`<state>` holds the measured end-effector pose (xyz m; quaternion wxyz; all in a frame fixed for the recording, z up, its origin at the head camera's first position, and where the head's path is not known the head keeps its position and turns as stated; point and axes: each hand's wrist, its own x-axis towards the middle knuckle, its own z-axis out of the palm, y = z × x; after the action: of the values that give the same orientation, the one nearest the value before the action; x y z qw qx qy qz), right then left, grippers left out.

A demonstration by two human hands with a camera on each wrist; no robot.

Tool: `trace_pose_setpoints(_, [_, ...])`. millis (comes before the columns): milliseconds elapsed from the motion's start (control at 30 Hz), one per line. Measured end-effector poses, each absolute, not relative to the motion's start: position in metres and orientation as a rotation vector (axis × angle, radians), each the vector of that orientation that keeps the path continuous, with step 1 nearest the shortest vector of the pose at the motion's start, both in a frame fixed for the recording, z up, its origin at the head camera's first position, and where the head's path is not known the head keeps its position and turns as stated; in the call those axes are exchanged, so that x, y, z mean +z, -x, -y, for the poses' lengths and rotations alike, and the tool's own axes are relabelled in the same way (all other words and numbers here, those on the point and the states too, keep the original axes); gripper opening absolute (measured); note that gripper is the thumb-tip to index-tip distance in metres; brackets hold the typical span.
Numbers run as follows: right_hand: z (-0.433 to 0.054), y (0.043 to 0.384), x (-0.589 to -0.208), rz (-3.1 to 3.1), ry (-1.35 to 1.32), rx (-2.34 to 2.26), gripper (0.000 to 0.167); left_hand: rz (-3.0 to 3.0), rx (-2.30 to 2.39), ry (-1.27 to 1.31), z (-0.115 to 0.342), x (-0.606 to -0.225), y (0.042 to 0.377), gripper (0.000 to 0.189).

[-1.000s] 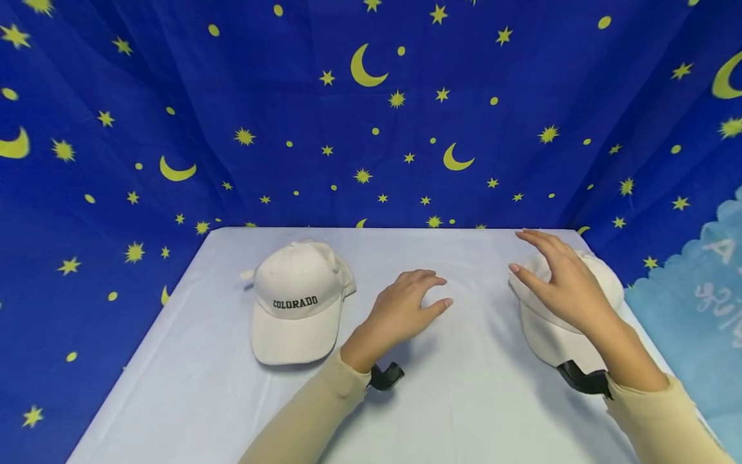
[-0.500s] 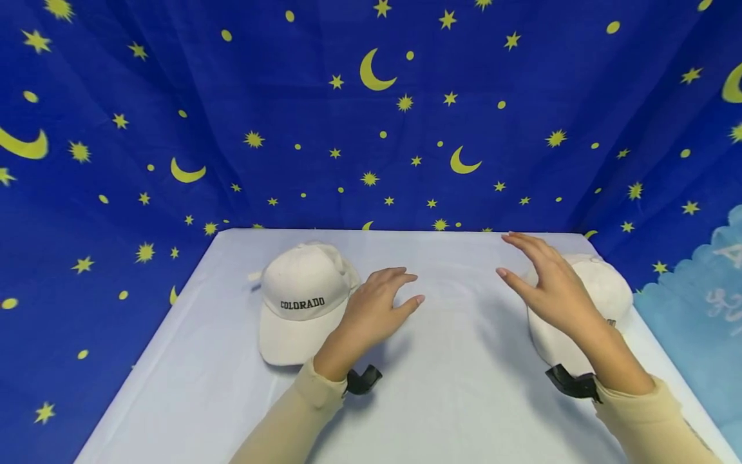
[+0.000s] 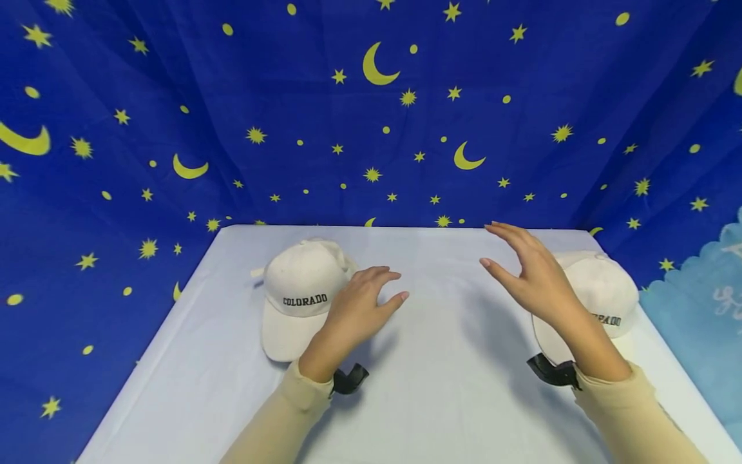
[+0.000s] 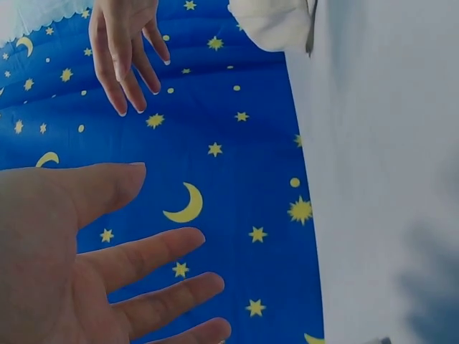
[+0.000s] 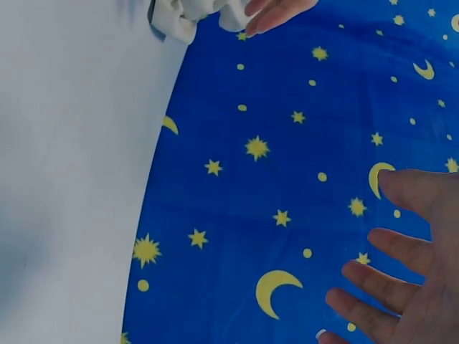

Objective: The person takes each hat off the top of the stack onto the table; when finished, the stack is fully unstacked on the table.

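Two white baseball caps lie on the white-covered table, brims toward the person. The left cap [image 3: 304,277] reads COLORADO in dark letters. On the right cap [image 3: 605,290] the lettering is partly covered by the right forearm. My left hand [image 3: 362,303] hovers beside the left cap, over its right edge in the head view, fingers spread and holding nothing. Left of the right cap, my right hand [image 3: 536,277] is raised with loosely spread fingers, also holding nothing. The left wrist view shows the left palm and fingers [image 4: 158,254] apart; the right wrist view shows the right fingers [image 5: 387,290] likewise.
A blue curtain [image 3: 324,116] with yellow moons and stars hangs behind the white table [image 3: 429,386] and along its sides. A light blue scalloped cloth with writing [image 3: 701,309] hangs at the right. Both wrists carry black straps [image 3: 553,372].
My left hand has moved left, toward the left cap. The right hand has shifted left, uncovering more of the right cap. Both caps appear slightly farther right as the head view shifts.
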<state>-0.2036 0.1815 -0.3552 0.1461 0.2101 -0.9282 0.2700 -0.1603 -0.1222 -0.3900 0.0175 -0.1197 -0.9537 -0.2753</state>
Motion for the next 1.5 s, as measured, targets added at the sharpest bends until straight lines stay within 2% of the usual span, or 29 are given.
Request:
trace_pose_setpoints(667, [-0.139,0.211,-0.368,2.664,-0.731,0.808,0.060,2.869,-0.825,0.287,0.153,-0.393,0.138,0.045])
trace_pose_setpoints(1167, [-0.105,0.217,-0.386,2.666,-0.808,0.864,0.059,2.786,-0.885,0.213,0.179,-0.407,0.109,0.042])
trace_pose_setpoints(1500, [-0.080,0.228,-0.403,2.668,-0.843,0.926,0.058,2.776,-0.929,0.069,0.208,-0.412,0.091,0.043])
